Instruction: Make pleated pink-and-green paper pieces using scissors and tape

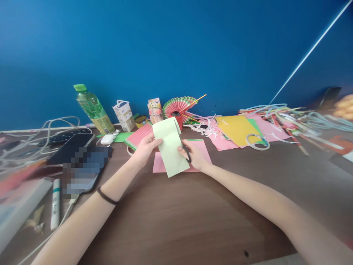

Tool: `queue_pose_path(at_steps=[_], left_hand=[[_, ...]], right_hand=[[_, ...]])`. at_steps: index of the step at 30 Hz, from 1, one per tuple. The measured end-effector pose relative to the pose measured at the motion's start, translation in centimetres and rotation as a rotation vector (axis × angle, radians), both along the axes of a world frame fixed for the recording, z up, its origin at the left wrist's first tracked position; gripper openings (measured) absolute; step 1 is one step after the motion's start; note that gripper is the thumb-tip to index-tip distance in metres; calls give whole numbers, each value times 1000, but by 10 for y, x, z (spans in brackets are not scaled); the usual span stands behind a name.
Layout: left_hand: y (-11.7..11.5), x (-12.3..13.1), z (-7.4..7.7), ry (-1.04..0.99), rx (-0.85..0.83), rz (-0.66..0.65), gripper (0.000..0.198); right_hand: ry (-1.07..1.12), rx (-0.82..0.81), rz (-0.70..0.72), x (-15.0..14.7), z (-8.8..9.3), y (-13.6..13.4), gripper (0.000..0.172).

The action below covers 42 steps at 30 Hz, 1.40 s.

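My left hand [145, 149] pinches the left edge of a folded pale green sheet of paper [170, 147], holding it up above the brown table [176, 221]. My right hand [194, 154] grips black-handled scissors [186, 152] at the sheet's right edge; the blades are hidden behind the paper. A pink sheet [198, 147] lies flat on the table under both hands. A black band circles my left wrist.
A phone [82, 169] and dark tablet lie at left with cables, a glue stick [56, 203] and a green-capped bottle [92, 108]. Milk carton [124, 116], paper fan [178, 106], yellow and pink sheets [237, 129], tape ring [257, 141] and paper strips fill the back.
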<state>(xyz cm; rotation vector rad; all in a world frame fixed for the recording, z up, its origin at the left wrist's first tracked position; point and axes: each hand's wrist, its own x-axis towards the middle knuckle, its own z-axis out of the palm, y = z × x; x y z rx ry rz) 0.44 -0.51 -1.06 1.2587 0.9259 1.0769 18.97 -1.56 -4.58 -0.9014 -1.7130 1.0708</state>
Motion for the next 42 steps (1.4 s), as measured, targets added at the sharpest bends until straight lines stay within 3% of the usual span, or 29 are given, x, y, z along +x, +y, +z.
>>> queue_pose_path(at_steps=[18,31,37,42], left_hand=[[2,-1,-1,0,5,-2,43],[4,-2,-1,23,7,98,42],[16,-24,11,80,66,238,43],[20,-41,24,311,62,194,43]], right_hand=[[-27,-8,-46,0,-2,0,30],[20,-93,69,0,3,-3,35],[-36,-178,149,4,8,-2,37],[-29,-176,184,8,5,3,37]])
